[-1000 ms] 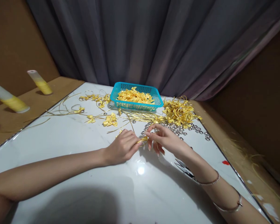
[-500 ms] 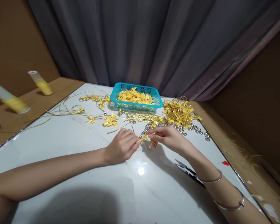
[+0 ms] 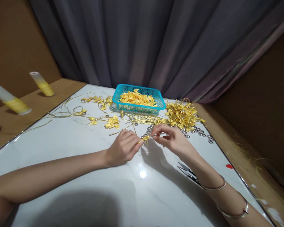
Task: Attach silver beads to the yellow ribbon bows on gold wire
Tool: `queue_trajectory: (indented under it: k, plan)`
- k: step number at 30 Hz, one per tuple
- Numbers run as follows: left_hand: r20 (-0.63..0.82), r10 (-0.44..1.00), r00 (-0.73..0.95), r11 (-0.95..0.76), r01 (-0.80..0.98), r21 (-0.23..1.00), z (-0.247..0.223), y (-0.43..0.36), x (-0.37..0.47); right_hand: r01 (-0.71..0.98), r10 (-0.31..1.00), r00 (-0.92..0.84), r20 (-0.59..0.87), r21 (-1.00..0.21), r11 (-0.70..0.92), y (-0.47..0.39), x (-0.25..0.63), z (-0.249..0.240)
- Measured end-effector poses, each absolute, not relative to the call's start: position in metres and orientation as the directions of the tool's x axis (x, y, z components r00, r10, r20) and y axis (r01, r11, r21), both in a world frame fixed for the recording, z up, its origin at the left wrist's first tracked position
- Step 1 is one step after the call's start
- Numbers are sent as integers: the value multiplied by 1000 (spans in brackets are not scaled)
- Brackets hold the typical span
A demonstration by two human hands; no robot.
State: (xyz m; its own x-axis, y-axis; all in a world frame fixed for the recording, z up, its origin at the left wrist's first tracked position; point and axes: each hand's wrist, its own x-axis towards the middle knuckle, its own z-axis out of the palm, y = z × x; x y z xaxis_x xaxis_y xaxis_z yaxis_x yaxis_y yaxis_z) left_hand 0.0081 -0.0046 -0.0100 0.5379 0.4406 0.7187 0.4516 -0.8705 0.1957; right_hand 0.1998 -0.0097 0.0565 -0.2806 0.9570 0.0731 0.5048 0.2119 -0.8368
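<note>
My left hand is closed with its fingertips pinching a small yellow ribbon bow just above the table. Thin strands hang below the bow. Close by on the right, my right hand has thumb and forefinger pinched at the bow's right end; the small pale bit between those fingertips is too fine to make out. Silver beads lie just behind the fingers. Black-handled thread snips rest partly under my right forearm.
A blue basket of yellow bows stands at the back. Beside it is a heap of ribbon bows with cords. Gold cords lie in front. Loose bows are scattered leftward. Yellow spools stand at the left, near the grey curtain.
My right hand has turned slightly, its fingers drawing into a tighter pinch and a little to the right of the bow. My left hand stays almost in place.
</note>
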Motion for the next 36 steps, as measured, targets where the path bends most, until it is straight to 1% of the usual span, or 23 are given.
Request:
queue_trajectory:
  k: [2,4,6,10,12,15,17,20,23,25,27,29,31,33,34,36]
  plan:
    - [716,449,534,-867,456,203,-10,-5,8,536,944,-295,147,-792,291,-17,196,62]
    - [714,460,529,-863,457,217,-10,-5,8,581,936,-293,195,-741,337,-22,192,63]
    - [714,467,522,-860,455,230,-10,-5,8,608,935,-283,212,-715,346,-25,189,62]
    - [715,472,516,-858,456,238,-10,-4,7,606,929,-270,252,-705,368,-25,187,58]
    - [710,465,528,-864,445,235,-11,-4,7,603,910,-300,285,-683,412,-26,187,56]
    - [695,442,568,-884,407,230,-11,-4,7,602,886,-366,285,-654,459,-26,186,51]
    - [677,441,590,-890,386,243,-11,-4,7,581,884,-381,271,-673,457,-24,186,45]
    - [647,470,601,-880,372,294,-11,-4,7,503,912,-354,206,-780,372,-18,188,40]
    - [603,539,589,-843,369,392,-11,-3,7,343,951,-303,60,-924,168,-12,194,43]
    - [569,590,573,-804,356,475,-10,-2,6,195,960,-276,-41,-981,14,-9,200,49]
    - [538,630,560,-767,339,546,-8,-1,6,54,960,-255,-113,-993,-102,-7,205,56]
    - [497,680,539,-715,340,611,-4,1,5,-71,952,-266,-155,-981,-179,-6,212,62]
    - [396,751,528,-612,333,717,2,2,5,-174,936,-303,-179,-955,-238,-4,220,65]
    - [243,791,561,-457,279,844,9,3,4,-207,931,-312,-191,-942,-263,-3,229,67]
    - [174,790,587,-376,240,895,12,3,3,-187,943,-279,-182,-953,-239,-3,233,67]
    - [93,767,634,-251,164,954,17,5,1,-67,980,-162,-120,-989,-132,-6,238,67]
